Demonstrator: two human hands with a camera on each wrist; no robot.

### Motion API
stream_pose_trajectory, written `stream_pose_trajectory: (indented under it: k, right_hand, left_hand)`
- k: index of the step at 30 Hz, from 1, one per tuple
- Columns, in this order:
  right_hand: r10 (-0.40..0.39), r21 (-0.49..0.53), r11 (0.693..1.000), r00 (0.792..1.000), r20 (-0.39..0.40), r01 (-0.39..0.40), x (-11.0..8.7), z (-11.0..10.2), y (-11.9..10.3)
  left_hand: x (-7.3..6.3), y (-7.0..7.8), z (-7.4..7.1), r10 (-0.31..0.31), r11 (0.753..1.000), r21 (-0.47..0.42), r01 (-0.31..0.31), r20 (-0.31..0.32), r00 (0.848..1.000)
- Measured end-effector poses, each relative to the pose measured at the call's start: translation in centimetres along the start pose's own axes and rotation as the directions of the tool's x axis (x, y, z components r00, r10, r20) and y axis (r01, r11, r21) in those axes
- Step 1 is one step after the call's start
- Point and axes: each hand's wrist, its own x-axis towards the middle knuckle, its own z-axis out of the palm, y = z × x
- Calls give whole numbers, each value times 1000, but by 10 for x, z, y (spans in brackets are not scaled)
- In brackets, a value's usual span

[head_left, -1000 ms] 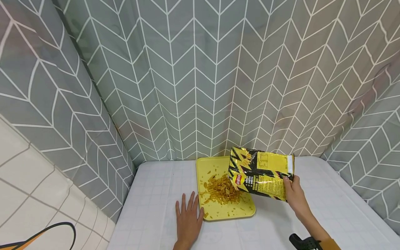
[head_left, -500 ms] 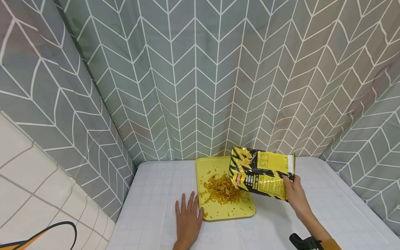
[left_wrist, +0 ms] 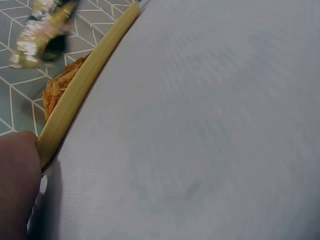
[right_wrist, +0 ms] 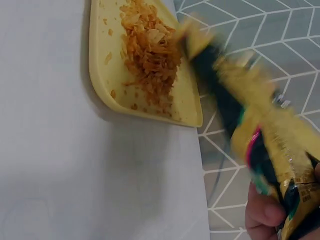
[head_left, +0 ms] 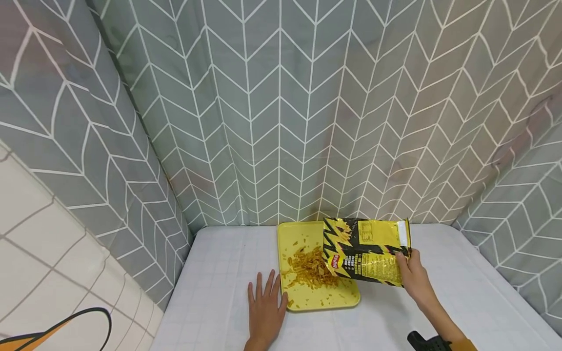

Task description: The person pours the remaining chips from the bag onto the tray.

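A yellow and black chip bag (head_left: 366, 249) is held by my right hand (head_left: 414, 278), which pinches its right end. The bag's left end hangs over a yellow tray (head_left: 291, 234), and its opening is not clearly seen. Blur covers the bag (right_wrist: 260, 115) in the right wrist view. On the tray lies a heap of broken chip sticks (head_left: 312, 268), with small crumbs scattered round it. My left hand (head_left: 265, 312) lies on the tablecloth with fingers straight and spread, its thumb touching the tray's left edge.
A white cloth (head_left: 215, 273) covers the table. Behind it hangs a grey curtain (head_left: 263, 122) with white zigzag lines, close to the tray's far edge. A white tiled surface (head_left: 74, 273) and an orange item with a black loop (head_left: 39, 336) show at lower left.
The chip bag has dipped a little at its left end and its tilt has shifted slightly. The head view has moved a little. My left hand stays in place at the tray.
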Motion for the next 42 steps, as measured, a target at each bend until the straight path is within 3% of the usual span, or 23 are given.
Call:
stream_pose_trajectory:
  k: [3,8,10,15,17,24,26,31,37,42]
  right_hand:
    - [-15,-49,999,1000,-12,14,-1,1,1]
    - [62,125,990,996,58,-69,-1,-1,0]
    - [69,148,986,995,67,-79,1,-1,-1]
    - [8,2,1000,1000,10,-8,2,1,0]
    - [4,-7,1000,1000,8,-4,2,1,0]
    - [79,184,979,994,79,-92,4,-1,-1]
    - [77,170,981,994,80,-90,5,-1,-1]
    - [33,16,999,999,30,-34,3,1,1]
    - [87,139,986,995,59,-94,4,0,0]
    - [50,52,997,999,10,-51,3,1,1]
  left_hand:
    - [0,1,1,-1,1000,1,1,11,1000]
    - [0,1,1,-4,1000,0,4,13,1000]
    - [0,1,1,-2,1000,2,2,7,1000]
    - [-1,2,1,-6,1000,3,6,3,1000]
    - [-1,2,1,-9,1000,0,9,8,1000]
    - [0,1,1,-8,1000,9,8,1,1000]
    - [0,1,2,-2,1000,9,2,-13,1000]
    - [0,1,3,3,1000,9,-3,-15,1000]
    - [0,1,1,-7,1000,13,7,17,1000]
    - [0,1,1,-10,1000,14,9,16,1000]
